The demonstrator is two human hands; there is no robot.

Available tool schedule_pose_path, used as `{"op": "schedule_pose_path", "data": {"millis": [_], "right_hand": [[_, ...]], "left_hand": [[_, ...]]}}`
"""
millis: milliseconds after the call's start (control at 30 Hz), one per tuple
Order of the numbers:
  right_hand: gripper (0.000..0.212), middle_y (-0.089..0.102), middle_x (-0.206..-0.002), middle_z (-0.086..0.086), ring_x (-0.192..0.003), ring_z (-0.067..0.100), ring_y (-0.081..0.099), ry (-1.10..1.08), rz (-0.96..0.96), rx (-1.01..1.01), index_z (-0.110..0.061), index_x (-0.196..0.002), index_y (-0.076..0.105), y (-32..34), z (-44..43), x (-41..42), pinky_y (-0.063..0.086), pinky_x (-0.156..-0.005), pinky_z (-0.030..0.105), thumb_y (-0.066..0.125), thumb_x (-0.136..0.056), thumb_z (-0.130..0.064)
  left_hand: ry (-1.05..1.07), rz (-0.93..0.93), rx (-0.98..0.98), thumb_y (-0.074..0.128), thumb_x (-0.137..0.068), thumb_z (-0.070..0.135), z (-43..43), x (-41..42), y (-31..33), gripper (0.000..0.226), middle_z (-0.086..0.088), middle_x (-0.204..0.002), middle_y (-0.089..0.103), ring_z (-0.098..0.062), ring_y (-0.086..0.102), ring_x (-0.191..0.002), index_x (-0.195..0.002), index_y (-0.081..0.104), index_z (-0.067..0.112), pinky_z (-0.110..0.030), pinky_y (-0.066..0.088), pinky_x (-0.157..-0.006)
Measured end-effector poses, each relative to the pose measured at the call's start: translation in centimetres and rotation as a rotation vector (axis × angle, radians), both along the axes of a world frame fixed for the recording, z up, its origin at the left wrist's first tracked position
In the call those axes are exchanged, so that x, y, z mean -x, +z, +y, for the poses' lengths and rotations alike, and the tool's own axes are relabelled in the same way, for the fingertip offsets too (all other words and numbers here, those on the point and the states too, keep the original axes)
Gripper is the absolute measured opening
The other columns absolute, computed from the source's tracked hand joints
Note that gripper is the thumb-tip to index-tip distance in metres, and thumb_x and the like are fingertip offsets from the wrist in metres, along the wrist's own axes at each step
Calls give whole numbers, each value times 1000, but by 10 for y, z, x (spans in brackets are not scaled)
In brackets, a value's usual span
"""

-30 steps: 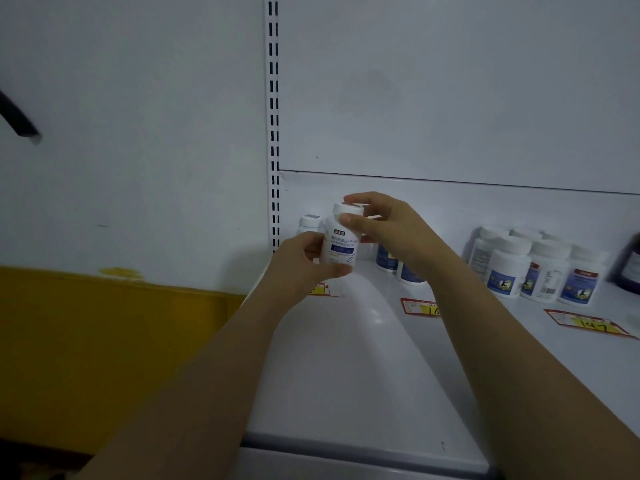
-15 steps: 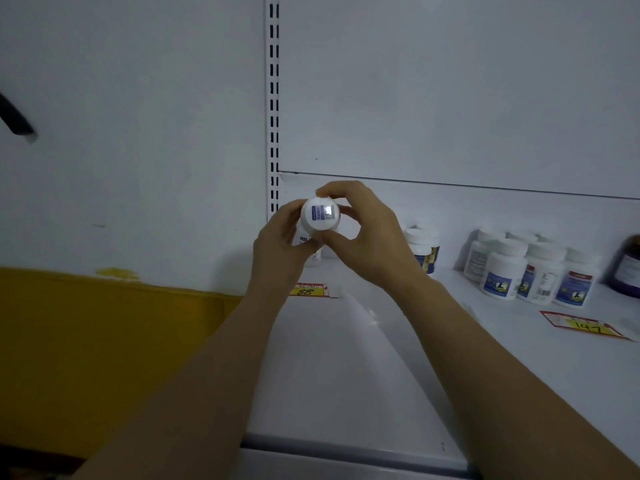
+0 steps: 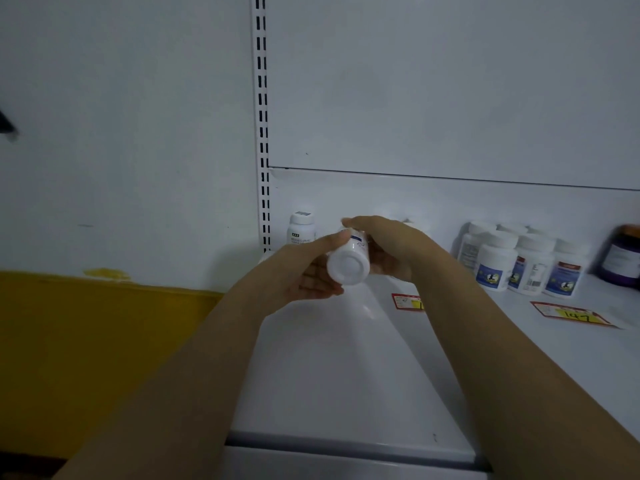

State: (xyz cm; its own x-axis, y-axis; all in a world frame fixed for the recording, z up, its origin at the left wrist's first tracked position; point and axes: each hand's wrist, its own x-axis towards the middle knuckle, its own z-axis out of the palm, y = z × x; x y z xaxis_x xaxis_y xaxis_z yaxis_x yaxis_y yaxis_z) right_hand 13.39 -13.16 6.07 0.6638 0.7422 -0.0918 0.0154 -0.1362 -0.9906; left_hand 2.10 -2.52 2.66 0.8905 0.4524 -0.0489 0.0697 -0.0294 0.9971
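White bottle tipped between two hands

White plastic, the bottle (image 3: 348, 268) lies tipped on its side above the shelf (image 3: 346, 382), its round base facing the camera. The left hand (image 3: 301, 275) grasps it, thumb over the top and fingers beneath. The right hand (image 3: 391, 251) curls round its far side and grasps it too. Below the bottle the shelf runs open to its front edge. Left of the bottle rises the slotted upright (image 3: 263, 133), with a lone bottle (image 3: 301, 228) standing just beside it. Right of the bottle, well apart, a cluster (image 3: 495, 268) of labelled white bottles stands packed together, with a dark jar (image 3: 623, 258) beyond. Price tags (image 3: 571, 315) lie flat on the shelf, right of the bottle.
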Motion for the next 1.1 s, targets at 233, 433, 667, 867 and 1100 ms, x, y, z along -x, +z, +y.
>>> {"op": "schedule_pose_path", "data": {"millis": [233, 433, 667, 867, 1100], "right_hand": [[28, 71, -93, 5, -81, 19, 68, -30, -238, -8, -15, -100, 65, 5, 0, -9, 57, -77, 35, 69, -83, -37], [26, 69, -104, -1, -92, 14, 67, 107, -501, 21, -19, -111, 62, 14, -11, -8, 56, -79, 24, 66, -86, -25], [26, 69, -106, 9, -94, 21, 67, -53, -596, 29, -10, -106, 63, 15, 15, -17, 57, -83, 32, 68, -86, -24], [29, 67, -107, 16, -100, 29, 63, -113, -757, 186, -2, -105, 64, 12, 54, -30, 51, -92, 45, 67, -86, -25], [40, 63, -116, 14, -105, 27, 60, -154, -775, 262, -7, -118, 57, -18, 82, -44, 51, -92, 41, 68, -84, -26]], "left_hand": [[47, -70, -104, 75, -73, 38, 4, -4, -4, 39, -11, -100, 73, -28, 68, -99, -102, 71, 11, -36, 53, -93], [131, -201, -364, 75, -77, 21, 5, -5, -9, 29, 7, -102, 72, -10, 67, -99, -106, 71, 21, -32, 49, -96], [229, 209, -1021, 62, -66, 74, 17, -8, -29, 92, 2, -137, 47, -17, 42, -127, -138, 39, 22, -31, 35, -104], [103, 483, -1086, 44, -62, 88, 25, -10, -43, 125, -9, -159, 1, -25, -1, -146, -151, 2, 10, -43, 7, -119], [64, 560, -1057, 38, -63, 90, 27, -16, -48, 124, -8, -159, 3, -22, 5, -147, -151, 2, 11, -42, 7, -119]]}}
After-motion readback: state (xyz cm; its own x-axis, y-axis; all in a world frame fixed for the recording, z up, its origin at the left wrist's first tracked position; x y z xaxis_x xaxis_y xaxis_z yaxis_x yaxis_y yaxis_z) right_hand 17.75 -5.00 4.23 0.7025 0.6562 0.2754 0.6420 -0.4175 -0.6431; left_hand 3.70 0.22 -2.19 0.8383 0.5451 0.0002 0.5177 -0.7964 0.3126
